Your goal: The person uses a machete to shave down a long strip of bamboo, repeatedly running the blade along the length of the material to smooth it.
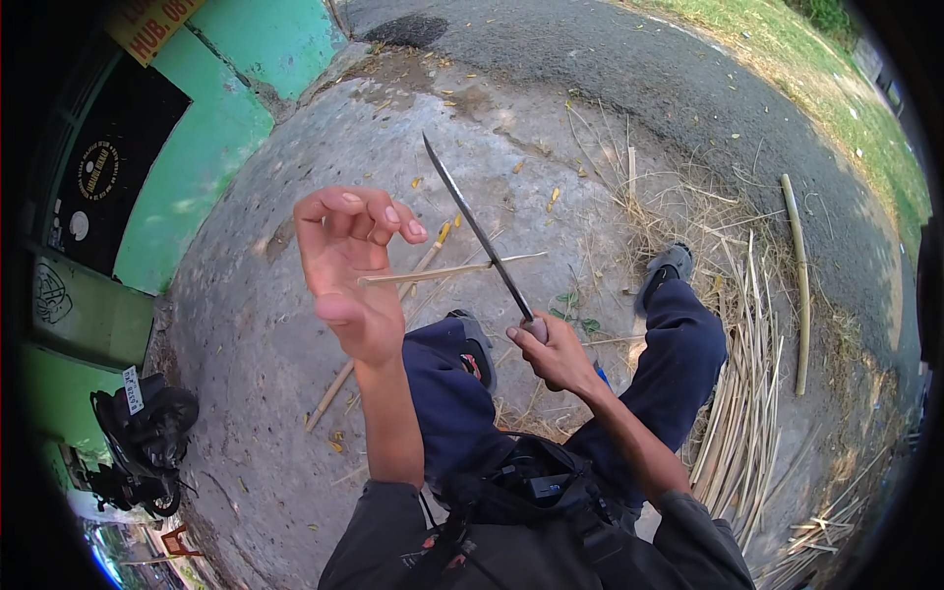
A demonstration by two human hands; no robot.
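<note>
My right hand [562, 359] grips a long knife [473, 218] by its handle, and the dark narrow blade slants up and to the left. Across the blade's middle lies a thin pale bamboo strip [433, 274]; the blade seems lodged in it. The strip's left end reaches the palm of my left hand [356, 280]. That hand is raised with the palm turned up, its fingers curled but apart, not closed round the strip. Below on the ground, partly behind my left forearm, rests a longer bamboo stick [330, 397].
Beside my right leg spreads a heap of split bamboo strips [733, 433]. A thicker bamboo pole [796, 285] lies farther right, near straw-like shavings [688, 206]. A motorcycle [147, 442] stands at the left by a green wall [197, 177]. An asphalt road [551, 49] runs behind.
</note>
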